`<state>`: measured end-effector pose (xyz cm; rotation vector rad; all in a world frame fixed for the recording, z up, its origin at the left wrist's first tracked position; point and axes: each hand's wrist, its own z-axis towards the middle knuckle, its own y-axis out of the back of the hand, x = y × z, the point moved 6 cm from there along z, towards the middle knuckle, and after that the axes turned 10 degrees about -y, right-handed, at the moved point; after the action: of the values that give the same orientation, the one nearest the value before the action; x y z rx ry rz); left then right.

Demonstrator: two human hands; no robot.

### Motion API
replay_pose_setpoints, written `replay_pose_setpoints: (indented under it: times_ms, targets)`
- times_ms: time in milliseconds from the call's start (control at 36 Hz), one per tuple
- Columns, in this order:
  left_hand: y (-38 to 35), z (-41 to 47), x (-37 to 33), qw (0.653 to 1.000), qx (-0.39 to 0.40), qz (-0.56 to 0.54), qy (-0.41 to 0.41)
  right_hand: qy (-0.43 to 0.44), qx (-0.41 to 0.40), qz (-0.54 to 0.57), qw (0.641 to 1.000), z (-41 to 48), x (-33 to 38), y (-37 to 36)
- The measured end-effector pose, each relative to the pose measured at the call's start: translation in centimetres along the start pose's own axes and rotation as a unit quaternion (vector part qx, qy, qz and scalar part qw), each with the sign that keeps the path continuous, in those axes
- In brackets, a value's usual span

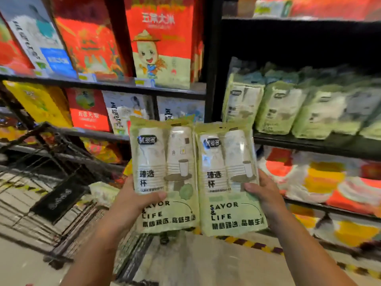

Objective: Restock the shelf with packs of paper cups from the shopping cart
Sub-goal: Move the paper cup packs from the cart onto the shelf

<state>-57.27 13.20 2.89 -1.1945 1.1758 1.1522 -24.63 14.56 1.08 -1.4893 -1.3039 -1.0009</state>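
Before the shelf (309,145), my left grip (136,201) pinches the left pack (165,162), my right grip (266,193) the touching right pack (226,174).

Left pack (165,172) just beside right pack (226,178), before the shelf (309,145) — cart (51,162) at left

Black shelf board (309,145) at your right: green paper-cup packs (282,108) stand on it in a row, side by side. Board below (329,209): red and yellow packs (321,176), blurred. Left upper board (123,87): rice boxes (160,44), upright. Floor (206,263): the shopping cart (61,153) stands at your left, and striped tape (253,245) runs along the shelf base.
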Motion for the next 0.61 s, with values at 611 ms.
replay_pose_setpoints:
  times_ms: [611]
  targets:
    - [-48.4,3.4,3.1,0.978,0.207,-0.003,0.014,0.013,-0.164,0.029,0.986,-13.0,3.9,43.8]
